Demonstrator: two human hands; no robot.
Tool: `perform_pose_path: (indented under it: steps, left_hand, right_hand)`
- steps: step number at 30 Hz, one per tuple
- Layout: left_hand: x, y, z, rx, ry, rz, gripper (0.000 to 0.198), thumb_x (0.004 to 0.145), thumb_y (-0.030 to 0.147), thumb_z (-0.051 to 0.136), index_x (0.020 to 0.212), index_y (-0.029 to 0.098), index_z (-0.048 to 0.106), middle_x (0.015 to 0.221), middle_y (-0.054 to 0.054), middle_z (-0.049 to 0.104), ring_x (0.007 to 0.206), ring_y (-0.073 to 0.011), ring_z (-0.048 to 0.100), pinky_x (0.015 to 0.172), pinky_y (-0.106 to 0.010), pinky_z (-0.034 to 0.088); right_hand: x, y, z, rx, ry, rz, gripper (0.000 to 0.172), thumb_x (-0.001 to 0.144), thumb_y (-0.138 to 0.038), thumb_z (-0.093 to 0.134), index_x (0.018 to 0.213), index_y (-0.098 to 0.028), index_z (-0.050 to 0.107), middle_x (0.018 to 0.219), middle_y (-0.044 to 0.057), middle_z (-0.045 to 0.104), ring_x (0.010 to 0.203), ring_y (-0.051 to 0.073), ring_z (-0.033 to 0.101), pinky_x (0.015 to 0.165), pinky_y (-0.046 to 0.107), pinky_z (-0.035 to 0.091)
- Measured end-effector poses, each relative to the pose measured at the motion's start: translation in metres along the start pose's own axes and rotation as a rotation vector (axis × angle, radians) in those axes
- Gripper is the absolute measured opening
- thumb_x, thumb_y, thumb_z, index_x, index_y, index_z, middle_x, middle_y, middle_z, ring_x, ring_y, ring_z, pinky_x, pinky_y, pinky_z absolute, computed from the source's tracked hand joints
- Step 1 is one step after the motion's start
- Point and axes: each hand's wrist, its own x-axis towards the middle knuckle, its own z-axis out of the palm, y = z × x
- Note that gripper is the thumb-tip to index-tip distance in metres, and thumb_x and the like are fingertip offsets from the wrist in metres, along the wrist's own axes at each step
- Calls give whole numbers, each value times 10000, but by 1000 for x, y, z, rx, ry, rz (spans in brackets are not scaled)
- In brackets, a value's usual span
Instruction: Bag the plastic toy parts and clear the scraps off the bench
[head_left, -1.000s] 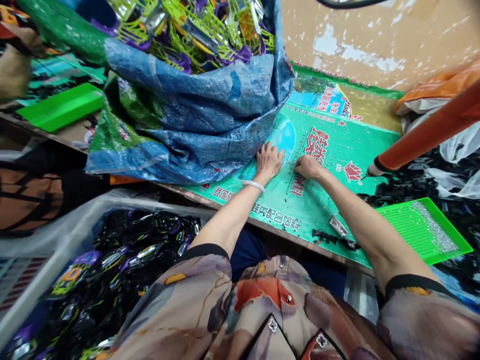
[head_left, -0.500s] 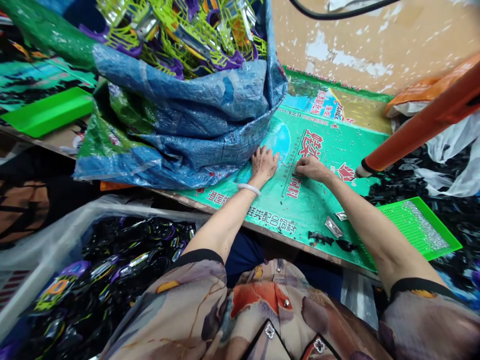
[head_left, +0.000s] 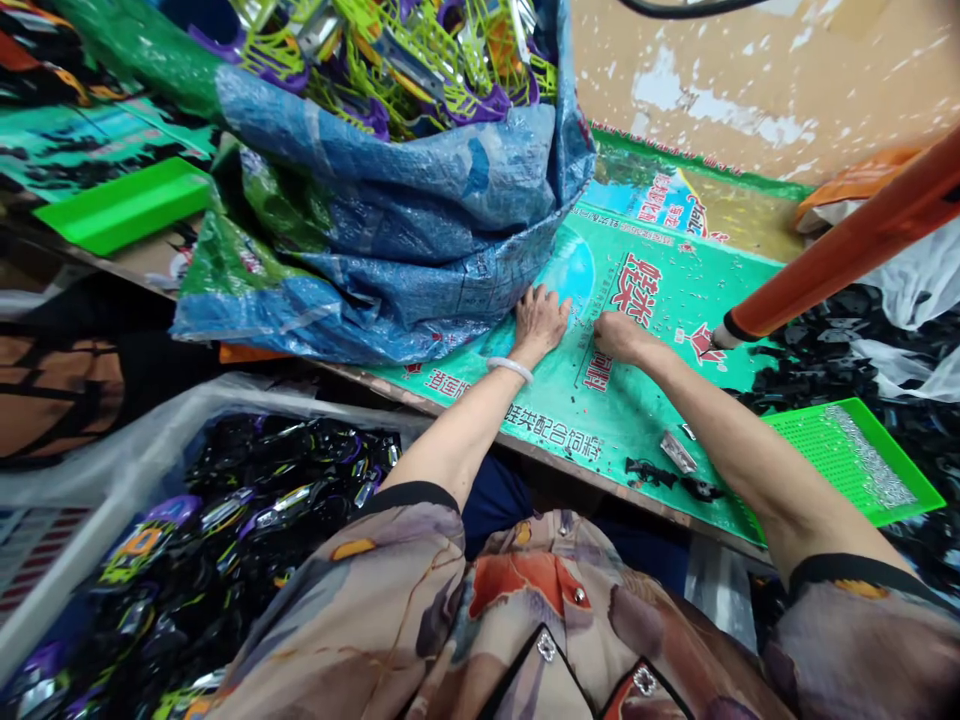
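Now the orange-red tube [head_left: 840, 255] reaches nearer nine o'clock, leaving left hand [head_left: 541, 320] spread and right hand [head_left: 622, 337] curled, contents hidden.

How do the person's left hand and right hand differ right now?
The left hand has its fingers loosely spread; the right hand has its fingers curled in, and whether it holds anything is hidden.
A pale bracelet circles the left wrist; the right wrist shows none.
The left hand is beside the blue sack; the right hand is farther from it.
Both are bare, over the green printed sheet.
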Motion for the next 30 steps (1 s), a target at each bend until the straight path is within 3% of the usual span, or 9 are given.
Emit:
perform_pose_path:
  steps: [5, 9, 13, 16, 19, 22, 25, 28, 30]
  left_hand:
    - [0, 0, -1, -16, -6, 4, 478, 1045, 473, 278, 1150, 197, 653, 1369, -132, 588, 1319, -314, 448, 1052, -473, 396]
    - [-1, 0, -4, -37, -22, 4, 483, 1045, 464, 265, 1153, 197, 653, 1376, -134, 584, 1332, -318, 440, 1067, -485, 383]
    - [-1, 0, -5, -31, -18, 0, 469, 1045, 451, 277, 1149, 196, 657, 1367, -128, 593, 1320, -313, 449, 1056, -476, 396]
    - [-1, 0, -4, -27, -12, -3, 470, 1045, 449, 279, 1149, 194, 660, 1358, -129, 595, 1305, -308, 461, 1053, -470, 404]
    - [-1, 0, -2, -30, 5, 2, 482, 1042, 452, 276, 1181, 184, 652, 1389, -136, 572, 1312, -307, 462, 1059, -470, 412]
    - [0, -2, -3, -21, -10, 18, 504, 1038, 465, 264, 1269, 196, 622, 1486, -126, 506, 1399, -302, 398, 1109, -469, 386]
    - [0, -5, -10, -13, -177, 108, 594, 1029, 515, 233, 1470, 202, 480, 1624, -110, 352, 1533, -299, 225, 1218, -508, 250]
    - [-3, -8, -19, 6, -405, 252, 764, 979, 662, 264, 1593, 209, 285, 1687, -116, 210, 1580, -299, 73, 1260, -539, 112]
    - [-5, -7, -22, 25, -487, 316, 903, 907, 763, 351, 1617, 221, 218, 1700, -123, 154, 1582, -312, 25, 1262, -545, 80]
  right_hand:
    - [1, -8, 0, 20, 4, 35, 350, 851, -91, 537, 1126, -48, 748, 1188, 220, 700, 1105, 290, 659, 888, 278, 502]
    - [-12, 4, -11, 239, 25, 78, 225, 842, -142, 588, 973, -71, 757, 951, 139, 743, 900, 230, 679, 783, 252, 503]
    - [-66, 11, -14, 677, 10, 22, 162, 833, -112, 521, 845, -96, 682, 675, 36, 655, 633, 139, 599, 621, 223, 474]
    - [-133, -8, 5, 875, -153, -162, 213, 817, -77, 480, 948, -121, 642, 774, 31, 685, 587, 116, 585, 569, 218, 473]
    - [-194, -40, 33, 742, -238, -424, 409, 760, 8, 450, 1078, -165, 639, 942, 39, 712, 783, 139, 651, 709, 246, 518]
    - [-228, -66, 48, 397, -175, -557, 305, 819, 4, 452, 932, -166, 679, 989, 81, 698, 943, 185, 649, 827, 296, 506]
    - [-237, -77, 44, 216, -150, -540, 193, 921, -134, 521, 1011, -155, 690, 992, 110, 703, 943, 227, 655, 833, 336, 502]
    - [-235, -74, 36, 270, -103, -509, 356, 939, -268, 601, 1272, -145, 607, 1127, 134, 698, 1012, 243, 662, 835, 337, 505]
    - [-231, -67, 34, 293, -71, -519, 302, 965, -246, 561, 1246, -150, 614, 1101, 120, 699, 981, 223, 667, 810, 320, 495]
